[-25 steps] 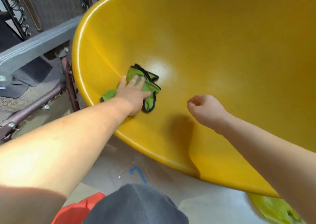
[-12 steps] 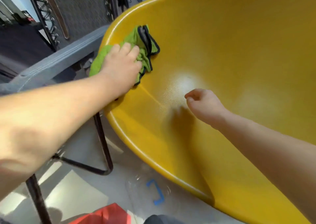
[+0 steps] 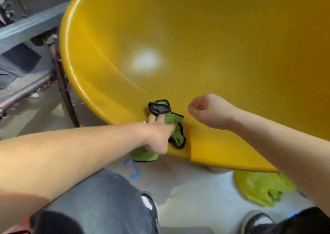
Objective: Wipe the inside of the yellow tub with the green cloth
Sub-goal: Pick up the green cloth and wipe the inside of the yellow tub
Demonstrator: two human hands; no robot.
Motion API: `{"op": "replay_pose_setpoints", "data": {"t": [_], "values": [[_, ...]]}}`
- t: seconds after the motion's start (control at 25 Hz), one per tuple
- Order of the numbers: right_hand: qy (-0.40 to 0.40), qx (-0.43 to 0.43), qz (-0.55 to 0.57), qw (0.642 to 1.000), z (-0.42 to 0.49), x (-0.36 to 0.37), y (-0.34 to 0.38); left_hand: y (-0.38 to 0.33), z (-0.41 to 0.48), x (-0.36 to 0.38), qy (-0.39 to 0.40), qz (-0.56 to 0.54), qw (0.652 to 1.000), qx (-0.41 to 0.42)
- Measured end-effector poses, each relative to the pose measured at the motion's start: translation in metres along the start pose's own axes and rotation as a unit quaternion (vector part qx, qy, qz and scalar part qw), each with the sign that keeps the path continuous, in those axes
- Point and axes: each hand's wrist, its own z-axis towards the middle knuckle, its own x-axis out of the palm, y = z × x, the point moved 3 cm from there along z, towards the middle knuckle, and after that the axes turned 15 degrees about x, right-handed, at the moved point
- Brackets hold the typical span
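The big yellow tub (image 3: 205,42) is tipped toward me and fills the upper view, with a bright glare spot on its inner wall. My left hand (image 3: 158,135) grips the green cloth (image 3: 172,126), which has black trim, and presses it over the tub's near rim; part of the cloth hangs outside below the rim. My right hand (image 3: 209,111) is a loose fist with nothing in it, resting against the inner wall just right of the cloth.
A metal frame with a grey bar (image 3: 32,26) and a brownish leg (image 3: 62,83) stands left of the tub. A yellow-green bag (image 3: 260,187) lies on the pale floor at lower right. My jeans-clad knee (image 3: 100,201) and shoe (image 3: 257,221) are below.
My left hand has swept the cloth from the tub's upper-left rim down to the near rim. The right fist has stayed about where it was.
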Motion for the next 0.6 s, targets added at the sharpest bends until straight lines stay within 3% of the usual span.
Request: {"op": "replay_pose_setpoints", "data": {"t": [0.2, 0.32, 0.4, 0.52, 0.6], "values": [[-0.196, 0.007, -0.013, 0.980, -0.049, -0.062, -0.089, -0.157, 0.032, 0.034, -0.135, -0.029, 0.978, 0.159], [-0.212, 0.039, -0.133, 0.967, -0.073, -0.089, -0.129, -0.212, 0.043, 0.031, -0.205, -0.112, 0.950, 0.209], [-0.246, 0.050, -0.180, 0.951, -0.086, -0.108, -0.146, -0.233, 0.046, 0.026, -0.229, -0.150, 0.936, 0.222], [-0.394, 0.071, -0.179, 0.899, -0.109, -0.149, -0.176, -0.267, 0.046, 0.021, -0.223, -0.199, 0.914, 0.274], [-0.446, 0.118, -0.141, 0.876, -0.125, -0.171, -0.205, -0.293, 0.040, 0.018, -0.227, -0.201, 0.903, 0.306]]}}
